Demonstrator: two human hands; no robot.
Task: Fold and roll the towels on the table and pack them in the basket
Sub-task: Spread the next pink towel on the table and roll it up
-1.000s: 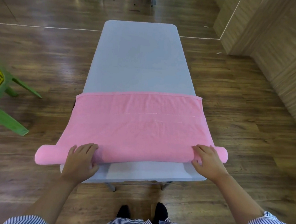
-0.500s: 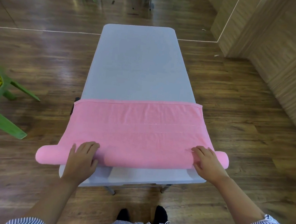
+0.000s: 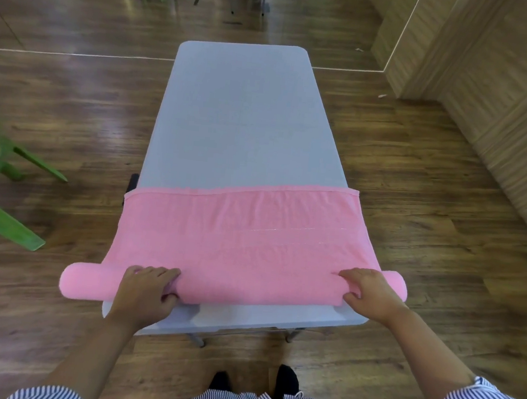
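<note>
Pink towel (image 3: 242,239) lies across the near end of the grey table (image 3: 241,116), its near edge rolled into a tube. Left hand (image 3: 145,294) and right hand (image 3: 372,295) each curl their grip over the roll.

Bare indoor hall: wood floor (image 3: 415,214), panelled wall (image 3: 507,94), folding table (image 3: 241,116).

Left hand (image 3: 145,294): palm down, fingers curled over the rolled edge of the pink towel (image 3: 245,245), thumb tucked at the near side of the roll.
Right hand (image 3: 370,295): palm down, fingers bent over the roll near its right end.
Forearms: both bare and extended forward.
Sleeves: striped, at lower frame edge.
</note>
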